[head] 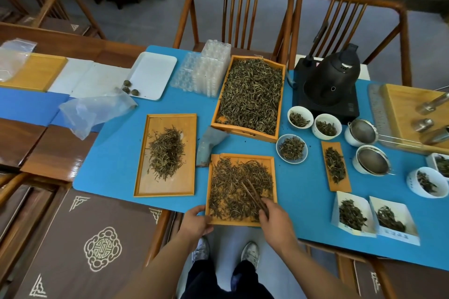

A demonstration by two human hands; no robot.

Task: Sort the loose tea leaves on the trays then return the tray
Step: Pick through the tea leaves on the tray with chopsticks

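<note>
Lying along the left of the wooden table (60,148) are a bamboo board (36,73) with clear bags, white sheets, and a white tray (155,75) carrying three small tea balls (128,87) at its near-left corner. A crumpled plastic bag (92,111) rests on the blue mat (116,165) just in front of it. Next comes the flat wooden tray (187,153), holding a loose heap of tea leaves (167,153) at its centre. The left hand (196,221) grips the near-left corner of the near tray (243,158), thumb over the rim. This tray sits at the table's front edge (its near rim overhangs the mat slightly) and is covered by a spread layer of leaves (233,182). The right hand (277,218) holds dark wooden tweezers (252,194), fingers curled round their near end, tips lowered among the leaves right of centre. Behind, a grey cloth (209,145) lies between the trays, clear plastic moulds (206,70) stand stacked, and a deep wooden box (274,104) is filled with tea. Further right stand white cups (301,116) of leaves, a black kettle (332,80) on its base, a narrow wooden scoop tray (336,167), two metal strainers (364,132) over cups, and two white paper boats (352,216) of darker leaf.
</note>
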